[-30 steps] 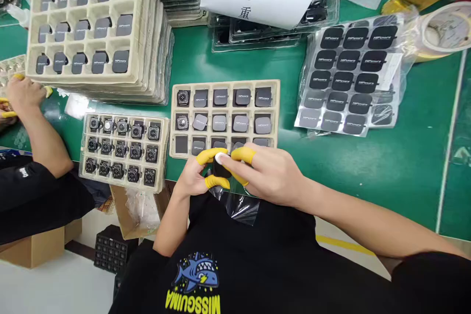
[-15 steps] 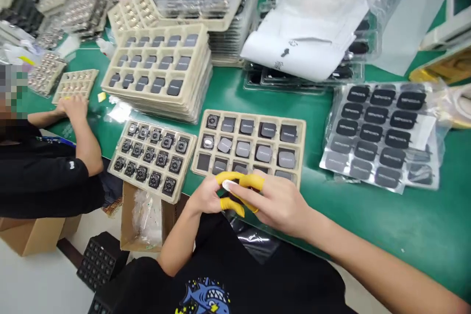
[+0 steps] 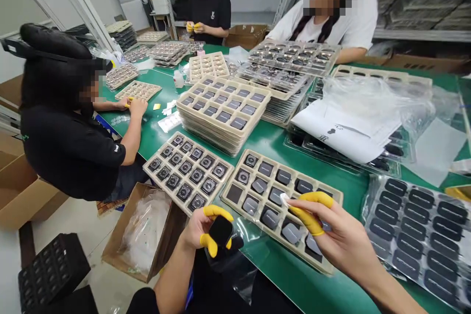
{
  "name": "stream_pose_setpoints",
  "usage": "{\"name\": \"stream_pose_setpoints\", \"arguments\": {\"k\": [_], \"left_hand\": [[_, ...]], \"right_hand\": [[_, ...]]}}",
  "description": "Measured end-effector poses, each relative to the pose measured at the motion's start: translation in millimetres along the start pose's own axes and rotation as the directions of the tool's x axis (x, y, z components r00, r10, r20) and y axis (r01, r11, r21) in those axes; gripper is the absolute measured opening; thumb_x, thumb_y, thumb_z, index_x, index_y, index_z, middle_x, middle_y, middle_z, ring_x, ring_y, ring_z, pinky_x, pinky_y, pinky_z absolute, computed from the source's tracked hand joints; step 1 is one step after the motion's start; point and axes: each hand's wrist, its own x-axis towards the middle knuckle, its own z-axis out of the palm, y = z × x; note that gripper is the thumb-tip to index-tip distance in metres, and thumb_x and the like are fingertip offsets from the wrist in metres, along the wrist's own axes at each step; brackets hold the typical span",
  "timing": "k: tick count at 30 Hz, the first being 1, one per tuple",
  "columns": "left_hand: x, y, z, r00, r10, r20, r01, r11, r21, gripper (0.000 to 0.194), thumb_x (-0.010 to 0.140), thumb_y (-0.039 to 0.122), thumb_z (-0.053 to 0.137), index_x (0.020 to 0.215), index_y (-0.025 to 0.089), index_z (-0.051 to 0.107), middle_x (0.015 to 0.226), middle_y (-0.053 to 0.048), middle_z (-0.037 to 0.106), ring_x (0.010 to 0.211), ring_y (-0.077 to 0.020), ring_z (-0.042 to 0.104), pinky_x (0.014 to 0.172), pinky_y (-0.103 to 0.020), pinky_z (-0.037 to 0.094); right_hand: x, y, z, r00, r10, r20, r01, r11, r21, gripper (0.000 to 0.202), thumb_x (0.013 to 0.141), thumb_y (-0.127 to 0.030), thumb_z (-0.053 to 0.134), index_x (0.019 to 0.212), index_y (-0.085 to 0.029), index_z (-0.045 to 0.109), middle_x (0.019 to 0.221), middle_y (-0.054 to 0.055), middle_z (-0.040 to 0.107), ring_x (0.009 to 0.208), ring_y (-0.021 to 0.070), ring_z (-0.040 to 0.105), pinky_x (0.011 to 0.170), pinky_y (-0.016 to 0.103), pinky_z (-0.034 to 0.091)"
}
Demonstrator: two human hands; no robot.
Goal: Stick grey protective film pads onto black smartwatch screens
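My left hand point(image 3: 208, 233), with yellow finger covers, holds a black square watch-like piece point(image 3: 221, 231) near the table's front edge. Yellow covers are also on my right hand point(image 3: 327, 221), which pinches a small white piece point(image 3: 284, 199) over the beige tray. This beige tray point(image 3: 235, 212) carries dark square pieces in its compartments, two of them round-marked watch backs at the left end; one left compartment shows only its dark bottom. Left of it lies another tray point(image 3: 201, 195) filled with black watch backs.
Stacked beige trays point(image 3: 209, 132) stand behind. Plastic sheets with black labels point(image 3: 423, 196) lie at right, below white paper and film point(image 3: 342, 127). An open carton point(image 3: 138, 274) sits below the table edge. Three other people are around the table point(image 3: 169, 78).
The view has tilted up, bringing more people into sight. My hands have separated: the left keeps the black piece, now clearly visible, while the right has moved over the tray with the white piece.
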Motion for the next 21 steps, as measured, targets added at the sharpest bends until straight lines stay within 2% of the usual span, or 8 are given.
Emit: {"name": "stream_pose_setpoints", "arguments": {"k": [3,6,10,12,14,16,18,21], "left_hand": [[-21.8,6.6,-11.2,0.999,0.038,-0.019,-0.039,0.998,-0.052,0.077,0.049,0.064,0.109,0.104,0.016,0.085,0.061,-0.003,0.071,0.044,-0.0159,0.063,0.045,-0.023,0.05],[-43.1,18.7,-25.7,0.994,0.065,-0.089,-0.069,0.997,-0.042,0.064,0.056,0.068,0.105,0.094,0.02,0.087,0.053,-0.004,0.067,0.037,-0.0173,0.057,0.037,-0.024,0.039],[-69.7,40.8,-49.0,0.978,0.146,-0.151,-0.149,0.989,-0.011,0.051,0.064,0.07,0.101,0.087,0.027,0.087,0.046,-0.003,0.061,0.029,-0.0139,0.043,0.034,-0.024,0.029],[-79.9,48.8,-62.1,0.961,0.22,-0.17,-0.224,0.974,-0.007,0.043,0.074,0.069,0.095,0.088,0.029,0.087,0.045,-0.003,0.061,0.027,-0.0128,0.039,0.034,-0.023,0.026],[-86.7,52.0,-75.5,0.938,0.286,-0.196,-0.291,0.957,0.003,0.039,0.078,0.065,0.093,0.091,0.029,0.087,0.046,-0.004,0.062,0.028,-0.0125,0.041,0.034,-0.022,0.024],[-89.7,50.3,-88.2,0.917,0.329,-0.224,-0.338,0.941,-0.001,0.039,0.08,0.064,0.093,0.095,0.028,0.087,0.049,-0.004,0.064,0.031,-0.0117,0.044,0.035,-0.02,0.024],[-89.2,45.5,-98.6,0.919,0.326,-0.22,-0.338,0.941,-0.02,0.047,0.079,0.067,0.092,0.099,0.025,0.087,0.051,-0.004,0.065,0.034,-0.0118,0.048,0.037,-0.019,0.028],[-80.8,41.2,-108.1,0.958,0.197,-0.211,-0.206,0.978,-0.024,0.061,0.07,0.07,0.097,0.103,0.021,0.086,0.052,-0.003,0.065,0.04,-0.0145,0.057,0.043,-0.021,0.041]], "right_hand": [[25.0,-7.1,6.2,1.0,-0.017,0.019,0.016,0.999,0.033,0.031,0.11,-0.015,0.06,0.126,-0.036,0.076,0.104,0.004,0.078,0.087,0.0197,0.078,0.071,0.029,0.065],[59.9,-16.1,15.4,0.997,-0.065,0.038,0.062,0.995,0.075,0.027,0.111,-0.02,0.062,0.125,-0.037,0.078,0.101,0.004,0.077,0.084,0.0201,0.077,0.07,0.03,0.063],[126.1,-23.3,30.0,0.985,-0.159,0.059,0.15,0.98,0.133,0.018,0.113,-0.031,0.064,0.121,-0.034,0.08,0.101,0.005,0.077,0.082,0.0198,0.075,0.067,0.03,0.06],[168.0,-22.4,39.8,0.972,-0.215,0.089,0.205,0.973,0.107,0.018,0.113,-0.035,0.064,0.119,-0.032,0.081,0.101,0.006,0.078,0.082,0.0206,0.074,0.068,0.031,0.058],[215.5,-19.3,53.2,0.954,-0.273,0.125,0.275,0.961,-0.002,0.023,0.114,-0.037,0.06,0.119,-0.03,0.082,0.104,0.008,0.078,0.084,0.0219,0.073,0.07,0.033,0.056],[267.3,-15.7,72.1,0.936,-0.299,0.185,0.331,0.926,-0.182,0.029,0.113,-0.037,0.056,0.122,-0.027,0.082,0.111,0.011,0.077,0.087,0.024,0.072,0.073,0.035,0.053],[321.0,-12.3,97.7,0.933,-0.232,0.276,0.329,0.863,-0.383,0.035,0.113,-0.038,0.053,0.127,-0.024,0.082,0.118,0.015,0.076,0.093,0.0271,0.071,0.073,0.036,0.049],[397.9,-5.2,148.2,0.935,-0.057,0.35,0.244,0.818,-0.521,0.038,0.113,-0.035,0.051,0.133,-0.02,0.081,0.132,0.018,0.074,0.109,0.0324,0.07,0.083,0.038,0.049]]}}
